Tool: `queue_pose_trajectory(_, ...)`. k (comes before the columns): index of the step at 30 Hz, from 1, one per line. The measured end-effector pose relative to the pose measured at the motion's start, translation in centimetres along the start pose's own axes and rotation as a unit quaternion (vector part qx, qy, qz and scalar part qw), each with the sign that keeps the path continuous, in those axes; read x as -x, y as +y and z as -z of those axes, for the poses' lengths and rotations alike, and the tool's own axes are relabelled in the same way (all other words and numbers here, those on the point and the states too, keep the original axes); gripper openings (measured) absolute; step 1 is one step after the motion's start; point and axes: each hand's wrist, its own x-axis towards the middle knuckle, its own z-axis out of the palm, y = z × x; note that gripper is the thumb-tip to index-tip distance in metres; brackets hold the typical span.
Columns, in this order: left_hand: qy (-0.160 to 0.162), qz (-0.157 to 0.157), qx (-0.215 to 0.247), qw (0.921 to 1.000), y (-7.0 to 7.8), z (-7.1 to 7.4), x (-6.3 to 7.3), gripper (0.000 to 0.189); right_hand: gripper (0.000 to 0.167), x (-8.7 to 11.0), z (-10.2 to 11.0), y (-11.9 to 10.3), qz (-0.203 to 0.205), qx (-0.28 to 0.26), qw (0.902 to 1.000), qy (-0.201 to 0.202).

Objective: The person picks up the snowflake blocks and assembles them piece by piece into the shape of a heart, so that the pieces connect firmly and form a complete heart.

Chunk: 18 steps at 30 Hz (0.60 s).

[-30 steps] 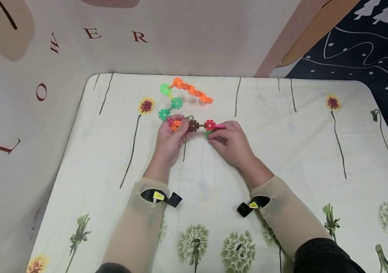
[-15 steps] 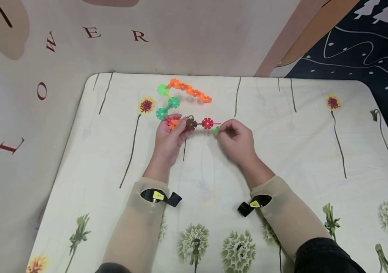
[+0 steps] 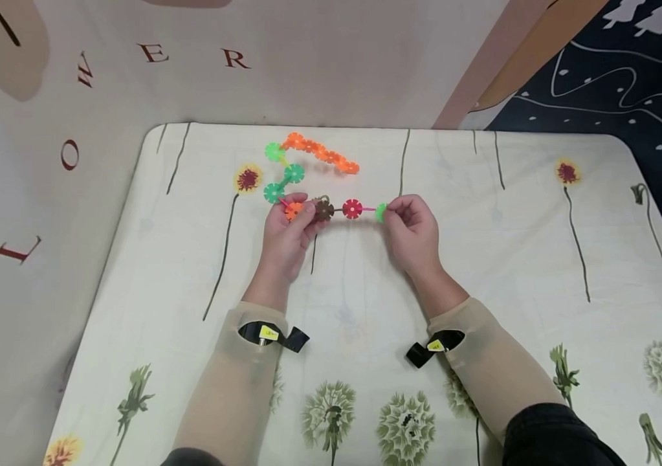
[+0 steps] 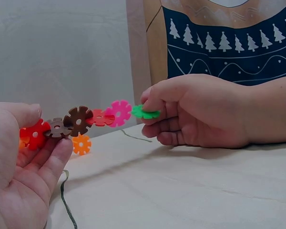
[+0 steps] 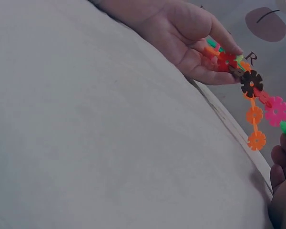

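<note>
A chain of notched plastic snowflake discs is held up over the table, with green, orange, brown, red and pink pieces. My left hand (image 3: 285, 243) grips it between thumb and fingers near a brown disc (image 4: 79, 121) and a red disc (image 4: 35, 134). Past the brown disc, a lighter red disc (image 3: 352, 209) leads to a pink disc (image 4: 119, 113) at the right end. My right hand (image 3: 415, 236) pinches a bright green disc (image 4: 145, 112) between thumb and index finger. That disc meets the pink one's edge; whether their slots interlock, I cannot tell.
The chain's far part bends behind my left hand through teal discs (image 3: 293, 173) to a row of orange discs (image 3: 321, 152). A white cloth with printed flowers covers the table (image 3: 482, 259). A pale wall (image 3: 331, 77) stands along the back edge.
My right hand has let go of the chain's pink end, moved slightly right, and raised the green disc from below the chain to the pink disc's edge. The chain shifted slightly left.
</note>
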Motion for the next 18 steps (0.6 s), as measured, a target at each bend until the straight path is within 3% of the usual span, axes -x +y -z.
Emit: queue_pose_trajectory(18,0.002,0.000,-0.009,1.0000,0.13,-0.11,0.18,0.045,0.012,0.01,0.18,-0.30,-0.006,-0.030,0.9995,-0.001)
